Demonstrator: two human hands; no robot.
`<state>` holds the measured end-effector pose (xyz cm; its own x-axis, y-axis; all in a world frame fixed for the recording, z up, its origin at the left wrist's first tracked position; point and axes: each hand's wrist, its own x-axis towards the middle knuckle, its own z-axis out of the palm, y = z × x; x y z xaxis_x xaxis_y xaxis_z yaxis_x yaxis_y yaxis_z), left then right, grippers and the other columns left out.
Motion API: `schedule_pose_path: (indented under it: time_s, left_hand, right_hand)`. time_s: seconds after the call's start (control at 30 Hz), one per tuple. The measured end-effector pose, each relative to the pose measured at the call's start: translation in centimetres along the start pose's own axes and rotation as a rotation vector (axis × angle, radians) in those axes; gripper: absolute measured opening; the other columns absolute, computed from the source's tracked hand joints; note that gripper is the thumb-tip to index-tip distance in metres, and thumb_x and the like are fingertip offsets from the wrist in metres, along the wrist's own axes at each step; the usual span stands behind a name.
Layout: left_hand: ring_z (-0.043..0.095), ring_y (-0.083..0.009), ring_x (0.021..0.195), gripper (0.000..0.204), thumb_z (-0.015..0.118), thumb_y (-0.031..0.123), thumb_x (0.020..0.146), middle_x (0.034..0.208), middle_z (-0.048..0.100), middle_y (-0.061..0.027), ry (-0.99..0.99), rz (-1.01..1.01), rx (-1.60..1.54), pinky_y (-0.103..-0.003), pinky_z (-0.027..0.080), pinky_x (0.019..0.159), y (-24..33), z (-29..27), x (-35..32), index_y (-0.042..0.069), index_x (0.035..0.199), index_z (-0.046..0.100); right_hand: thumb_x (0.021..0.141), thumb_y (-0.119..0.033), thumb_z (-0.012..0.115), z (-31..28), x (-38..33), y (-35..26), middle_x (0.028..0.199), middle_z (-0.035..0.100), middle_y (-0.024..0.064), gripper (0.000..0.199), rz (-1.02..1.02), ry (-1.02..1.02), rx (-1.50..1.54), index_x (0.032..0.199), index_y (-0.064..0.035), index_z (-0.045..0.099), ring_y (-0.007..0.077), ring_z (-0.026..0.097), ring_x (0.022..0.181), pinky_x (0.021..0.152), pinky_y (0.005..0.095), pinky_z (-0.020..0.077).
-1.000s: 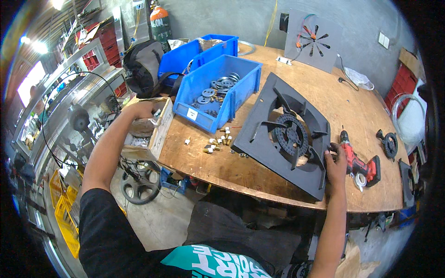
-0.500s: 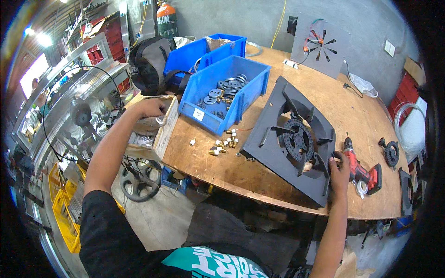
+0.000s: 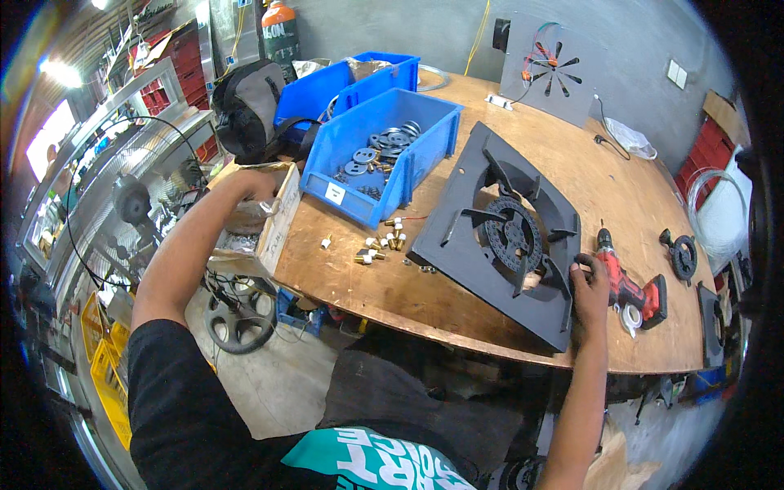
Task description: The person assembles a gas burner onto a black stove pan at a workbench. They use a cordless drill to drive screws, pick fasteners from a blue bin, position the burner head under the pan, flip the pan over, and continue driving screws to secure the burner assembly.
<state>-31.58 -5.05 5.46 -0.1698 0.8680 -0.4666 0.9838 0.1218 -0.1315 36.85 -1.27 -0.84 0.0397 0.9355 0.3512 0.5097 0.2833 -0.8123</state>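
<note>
My left hand [image 3: 250, 186] reaches into an open cardboard box [image 3: 273, 231] at the table's left edge, fingers down among plastic-wrapped contents; what it grips is hidden. My right hand [image 3: 590, 287] rests on the near right corner of a black square stove plate [image 3: 469, 245], which has a round burner grate at its middle. Right beside that hand lies a red cordless drill [image 3: 627, 286]. Small brass fittings [image 3: 377, 247] lie scattered on the wooden table [image 3: 384, 294] between box and plate.
A blue bin [image 3: 408, 167] of dark round metal parts stands behind the fittings, a second blue bin [image 3: 327, 90] further back. A black backpack [image 3: 245, 106], a grey panel [image 3: 555, 69] with a fan-shaped cutout, a black burner part [image 3: 680, 255] and a wheel [image 3: 237, 322] on the floor are around.
My left hand has stayed in the cardboard box and my right hand at the plate's corner; only the view has shifted slightly.
</note>
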Motion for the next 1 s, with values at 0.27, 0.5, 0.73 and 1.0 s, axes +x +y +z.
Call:
schedule_pose_path:
  time_s: [0.27,0.5,0.73,1.0]
  left_hand:
    - [0.066,-0.0318,0.086,0.038,0.067,0.020,0.068,0.096,0.069,-0.0211,0.188,0.119,-0.071,-0.041,0.050,0.076,0.8,-1.0,-2.9,-0.001,0.100,0.068]
    - [0.065,-0.0223,0.077,0.030,0.073,0.019,0.068,0.082,0.069,-0.0128,0.358,0.147,-0.288,-0.036,0.050,0.072,0.8,-2.9,-6.6,0.003,0.093,0.069]
    - [0.065,-0.0153,0.070,0.022,0.069,0.009,0.077,0.084,0.070,-0.0096,0.303,0.147,-0.672,-0.030,0.052,0.064,-0.1,-3.1,-8.1,0.002,0.099,0.069]
    - [0.066,-0.0322,0.081,0.024,0.066,0.019,0.071,0.085,0.070,-0.0161,0.444,0.303,-0.113,-0.040,0.051,0.072,-0.2,-1.0,-4.1,0.004,0.088,0.072]
  right_hand:
    - [0.088,-0.014,0.064,0.1,0.1,0.0,0.105,0.059,0.0089,0.027,-0.030,0.018,-0.043,0.111,-0.0009,0.060,0.0177,0.060,0.087,0.077,0.0287,0.0474]
    - [0.085,-0.014,0.066,0.2,0.0,-0.1,0.102,0.059,0.0124,0.027,-0.007,0.038,0.004,0.108,-0.0003,0.061,0.0239,0.063,0.089,0.079,0.0324,0.0494]
    - [0.085,-0.012,0.064,0.0,0.0,0.4,0.101,0.059,0.0123,0.025,-0.011,0.037,-0.015,0.107,0.0003,0.061,0.0226,0.062,0.087,0.078,0.0322,0.0491]
    - [0.084,-0.016,0.067,-0.1,-0.2,-1.1,0.110,0.061,0.0143,0.029,0.070,0.083,-0.069,0.109,-0.0020,0.063,0.0253,0.062,0.097,0.083,0.0349,0.0517]
